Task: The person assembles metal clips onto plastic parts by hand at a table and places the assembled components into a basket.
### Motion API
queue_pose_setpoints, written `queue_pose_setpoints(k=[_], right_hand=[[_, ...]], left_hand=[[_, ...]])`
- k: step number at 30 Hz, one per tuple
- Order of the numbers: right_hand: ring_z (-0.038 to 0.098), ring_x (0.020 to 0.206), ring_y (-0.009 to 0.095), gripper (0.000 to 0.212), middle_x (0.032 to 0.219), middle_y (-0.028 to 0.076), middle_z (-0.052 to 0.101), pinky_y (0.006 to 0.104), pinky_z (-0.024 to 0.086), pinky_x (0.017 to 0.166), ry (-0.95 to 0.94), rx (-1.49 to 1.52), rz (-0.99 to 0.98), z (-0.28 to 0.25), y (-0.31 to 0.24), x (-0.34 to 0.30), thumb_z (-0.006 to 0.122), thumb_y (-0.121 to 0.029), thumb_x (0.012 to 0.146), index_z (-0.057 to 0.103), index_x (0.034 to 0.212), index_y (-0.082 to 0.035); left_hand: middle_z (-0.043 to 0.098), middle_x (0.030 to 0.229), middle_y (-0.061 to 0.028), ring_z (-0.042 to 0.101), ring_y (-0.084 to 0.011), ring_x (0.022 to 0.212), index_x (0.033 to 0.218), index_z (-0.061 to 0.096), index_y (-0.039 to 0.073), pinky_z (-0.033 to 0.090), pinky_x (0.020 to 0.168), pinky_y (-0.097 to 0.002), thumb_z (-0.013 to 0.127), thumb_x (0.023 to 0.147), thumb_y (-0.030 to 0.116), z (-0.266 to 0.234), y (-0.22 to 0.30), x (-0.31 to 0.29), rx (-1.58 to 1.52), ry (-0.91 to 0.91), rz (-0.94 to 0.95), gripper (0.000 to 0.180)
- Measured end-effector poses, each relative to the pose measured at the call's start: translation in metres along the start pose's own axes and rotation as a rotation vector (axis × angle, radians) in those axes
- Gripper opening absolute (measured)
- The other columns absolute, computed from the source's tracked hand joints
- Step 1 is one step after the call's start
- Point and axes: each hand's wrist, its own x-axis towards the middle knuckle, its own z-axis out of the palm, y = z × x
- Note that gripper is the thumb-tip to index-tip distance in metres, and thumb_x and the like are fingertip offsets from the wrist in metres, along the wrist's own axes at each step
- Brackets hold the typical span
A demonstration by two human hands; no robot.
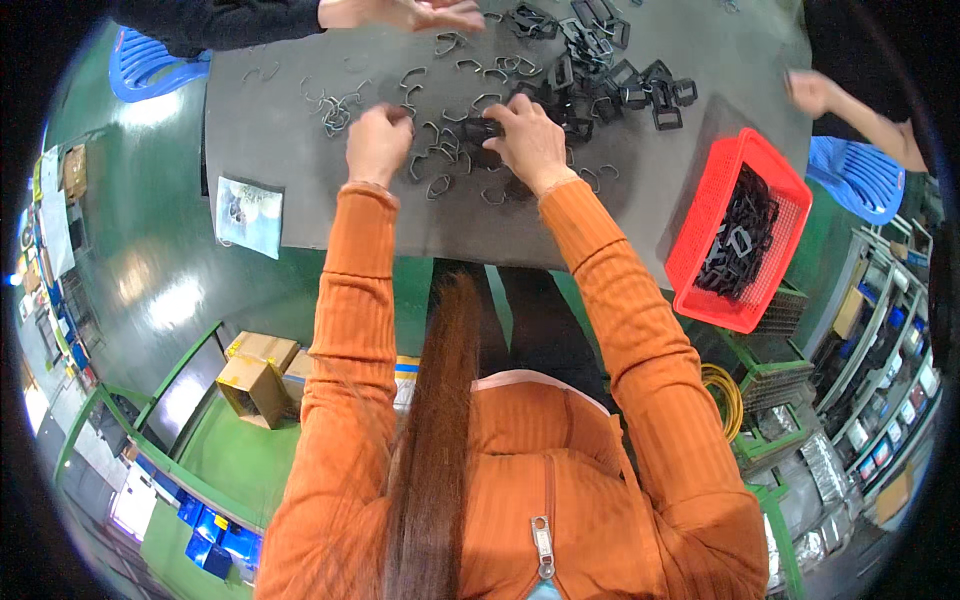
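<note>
Both my hands are over the grey tabletop (310, 200), side by side. My left hand (378, 148) is closed with its fingers curled together; whatever is in them is hidden. Bent metal wire hooks (440, 150) lie scattered between and around the hands. My right hand (530, 142) is closed, thumb and fingertips at a dark plastic buckle (473, 131) that points toward the left hand. Right of that hand spreads a heap of black rectangular buckles (625, 75), some with wire pieces among them.
A red plastic basket (742, 318) of black buckles stands at the table's right edge. On the left lies a pale blue packet (250, 215). Another person's hand (430, 14) reaches in at the far side, and a further person's hand (815, 92) at the right.
</note>
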Motion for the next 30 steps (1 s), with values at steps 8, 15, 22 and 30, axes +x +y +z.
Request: queue_pose_setpoints(k=[8, 15, 22, 30], right_hand=[[0.064, 0.067, 0.021, 0.006, 0.074, 0.005, 0.061, 0.0343, 0.05, 0.06, 0.183, 0.168, -0.079, 0.007, 0.0, -0.001, 0.066, -0.011, 0.078, 0.064, 0.082, -0.008], [0.062, 0.069, 0.01, 0.006, 0.078, 0.005, 0.064, 0.0216, 0.048, 0.055, 0.078, 1.173, 0.438, -0.051, 0.032, -0.028, 0.062, -0.004, 0.084, 0.063, 0.089, -0.001], [0.058, 0.072, 0.01, 0.006, 0.085, 0.005, 0.064, 0.0212, 0.046, 0.061, 0.172, 1.778, 0.464, -0.083, 0.06, -0.057, 0.062, -0.008, 0.086, 0.061, 0.09, -0.003], [0.05, 0.107, 0.027, 0.024, 0.103, 0.007, 0.057, 0.0385, 0.042, 0.089, 0.215, 0.121, 0.273, -0.053, 0.072, -0.028, 0.074, -0.02, 0.071, 0.067, 0.093, -0.013]], left_hand=[[0.064, 0.094, -0.0111, 0.062, -0.0237, 0.08, 0.103, 0.063, 0.004, 0.049, 0.075, -0.0332, 0.06, 0.078, 0.004, 0.058, 0.005, -0.035, -0.043, 0.036, 0.374, 0.025], [0.061, 0.094, -0.0109, 0.058, -0.028, 0.087, 0.098, 0.061, 0.004, 0.047, 0.08, -0.0365, 0.058, 0.079, 0.004, 0.073, 0.037, -0.016, -0.198, 0.093, 0.433, 0.019], [0.059, 0.107, -0.0064, 0.052, -0.0265, 0.102, 0.104, 0.062, 0.01, 0.044, 0.085, -0.0371, 0.069, 0.077, 0.026, 0.117, 0.086, 0.027, 0.133, 0.285, 0.691, 0.033], [0.06, 0.092, -0.0084, 0.055, -0.0277, 0.095, 0.09, 0.06, 0.008, 0.046, 0.081, -0.0387, 0.071, 0.074, 0.023, 0.102, 0.082, 0.056, 0.304, 0.027, 0.669, 0.025]])
